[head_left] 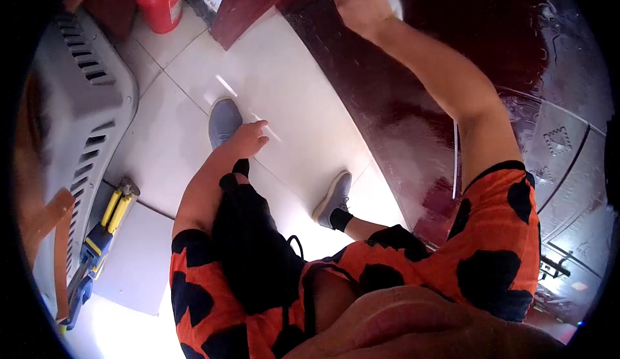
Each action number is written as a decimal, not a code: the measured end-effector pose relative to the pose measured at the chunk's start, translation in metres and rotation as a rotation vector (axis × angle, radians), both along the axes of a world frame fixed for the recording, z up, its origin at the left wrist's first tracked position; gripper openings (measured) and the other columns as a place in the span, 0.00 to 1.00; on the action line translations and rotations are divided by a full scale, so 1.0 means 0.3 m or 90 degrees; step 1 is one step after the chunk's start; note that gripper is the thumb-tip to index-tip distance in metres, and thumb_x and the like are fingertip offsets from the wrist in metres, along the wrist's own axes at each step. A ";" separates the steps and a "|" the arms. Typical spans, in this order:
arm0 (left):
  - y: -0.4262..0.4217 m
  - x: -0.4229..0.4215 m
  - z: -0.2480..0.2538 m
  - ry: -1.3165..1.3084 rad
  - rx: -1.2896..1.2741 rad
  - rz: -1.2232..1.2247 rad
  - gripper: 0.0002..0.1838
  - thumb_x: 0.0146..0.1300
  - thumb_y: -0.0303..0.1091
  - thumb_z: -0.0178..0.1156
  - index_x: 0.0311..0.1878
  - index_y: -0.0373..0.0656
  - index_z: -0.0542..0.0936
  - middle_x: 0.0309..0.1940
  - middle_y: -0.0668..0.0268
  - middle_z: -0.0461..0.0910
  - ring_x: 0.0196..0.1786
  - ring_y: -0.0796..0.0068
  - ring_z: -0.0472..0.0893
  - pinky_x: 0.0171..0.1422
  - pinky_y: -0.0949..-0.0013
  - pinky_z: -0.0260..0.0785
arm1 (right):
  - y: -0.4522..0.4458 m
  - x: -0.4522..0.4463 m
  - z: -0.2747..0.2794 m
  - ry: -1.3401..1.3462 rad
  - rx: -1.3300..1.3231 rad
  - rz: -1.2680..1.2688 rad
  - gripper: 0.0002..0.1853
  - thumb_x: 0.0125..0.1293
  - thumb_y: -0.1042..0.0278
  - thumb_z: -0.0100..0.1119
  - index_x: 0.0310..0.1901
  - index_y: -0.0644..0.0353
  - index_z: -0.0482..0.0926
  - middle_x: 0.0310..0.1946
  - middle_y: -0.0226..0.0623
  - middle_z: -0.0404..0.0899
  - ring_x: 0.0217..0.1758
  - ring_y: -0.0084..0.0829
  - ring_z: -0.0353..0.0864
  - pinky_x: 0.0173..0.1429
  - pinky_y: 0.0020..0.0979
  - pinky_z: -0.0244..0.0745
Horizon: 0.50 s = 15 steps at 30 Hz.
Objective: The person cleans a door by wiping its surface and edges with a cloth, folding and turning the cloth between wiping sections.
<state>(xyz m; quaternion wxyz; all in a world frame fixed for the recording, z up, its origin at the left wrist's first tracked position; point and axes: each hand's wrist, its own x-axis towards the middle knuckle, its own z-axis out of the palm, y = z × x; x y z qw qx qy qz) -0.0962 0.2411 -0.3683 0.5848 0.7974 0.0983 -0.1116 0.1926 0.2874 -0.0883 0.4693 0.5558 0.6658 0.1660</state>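
At the top of the view my right hand [361,5] is closed around a white cloth [393,4], which shows at both sides of the fist. The cloth is pressed to a dark red, glossy door panel [465,33] that looks wet and streaked. My right arm stretches up across the panel. My left hand [247,141] hangs over the tiled floor, beside my grey shoe [225,120]. Its fingers are apart, and nothing is in it.
A red fire extinguisher [159,4] stands at the upper left, near a dark red wooden edge [242,10]. A grey slotted plastic case [97,101] lines the left side. Below it lies a blue and yellow long-handled tool [97,246]. Pale tiles [297,113] cover the floor.
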 end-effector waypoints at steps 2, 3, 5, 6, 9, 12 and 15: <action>0.019 0.002 0.018 -0.017 0.026 -0.010 0.24 0.55 0.34 0.58 0.56 0.37 0.69 0.35 0.54 0.80 0.39 0.56 0.79 0.46 0.59 0.71 | 0.006 0.014 -0.059 -0.007 0.025 0.038 0.12 0.54 0.64 0.53 0.37 0.55 0.81 0.40 0.30 0.74 0.48 0.33 0.68 0.46 0.35 0.64; 0.021 -0.004 0.030 -0.016 0.016 -0.005 0.25 0.55 0.35 0.57 0.56 0.37 0.68 0.35 0.54 0.79 0.40 0.57 0.79 0.46 0.60 0.71 | -0.002 0.025 -0.098 -0.014 0.044 0.073 0.10 0.52 0.60 0.54 0.32 0.51 0.83 0.35 0.23 0.75 0.48 0.29 0.66 0.45 0.32 0.61; 0.032 -0.006 0.049 -0.011 0.010 0.002 0.25 0.56 0.35 0.57 0.56 0.37 0.68 0.36 0.54 0.79 0.40 0.57 0.79 0.47 0.60 0.71 | 0.000 0.045 -0.163 0.015 0.051 0.075 0.10 0.52 0.60 0.54 0.31 0.50 0.84 0.34 0.24 0.76 0.48 0.30 0.66 0.45 0.33 0.61; 0.035 -0.010 0.057 0.000 -0.013 -0.002 0.25 0.56 0.35 0.57 0.57 0.36 0.68 0.39 0.51 0.78 0.42 0.54 0.78 0.48 0.59 0.70 | -0.001 0.044 -0.198 0.043 0.055 0.077 0.10 0.52 0.60 0.54 0.30 0.50 0.84 0.33 0.24 0.77 0.48 0.30 0.66 0.45 0.34 0.61; 0.052 -0.007 0.081 0.033 -0.029 -0.009 0.27 0.56 0.36 0.56 0.58 0.35 0.67 0.41 0.49 0.78 0.45 0.52 0.77 0.50 0.58 0.69 | 0.012 0.044 -0.314 0.055 -0.016 -0.006 0.10 0.53 0.60 0.54 0.32 0.51 0.84 0.36 0.25 0.78 0.47 0.31 0.67 0.46 0.34 0.61; 0.048 -0.019 0.051 0.016 -0.014 0.018 0.26 0.56 0.35 0.57 0.57 0.36 0.67 0.41 0.50 0.78 0.44 0.53 0.78 0.50 0.58 0.70 | 0.014 0.045 -0.448 0.130 0.124 -0.147 0.11 0.55 0.63 0.53 0.34 0.53 0.84 0.38 0.27 0.79 0.50 0.33 0.68 0.48 0.35 0.61; 0.031 -0.035 0.045 0.008 -0.044 0.046 0.25 0.55 0.34 0.57 0.57 0.37 0.68 0.41 0.50 0.78 0.44 0.54 0.78 0.49 0.58 0.70 | 0.027 0.036 -0.469 0.101 -0.023 -0.109 0.11 0.56 0.64 0.53 0.36 0.54 0.84 0.41 0.32 0.81 0.51 0.35 0.71 0.47 0.38 0.64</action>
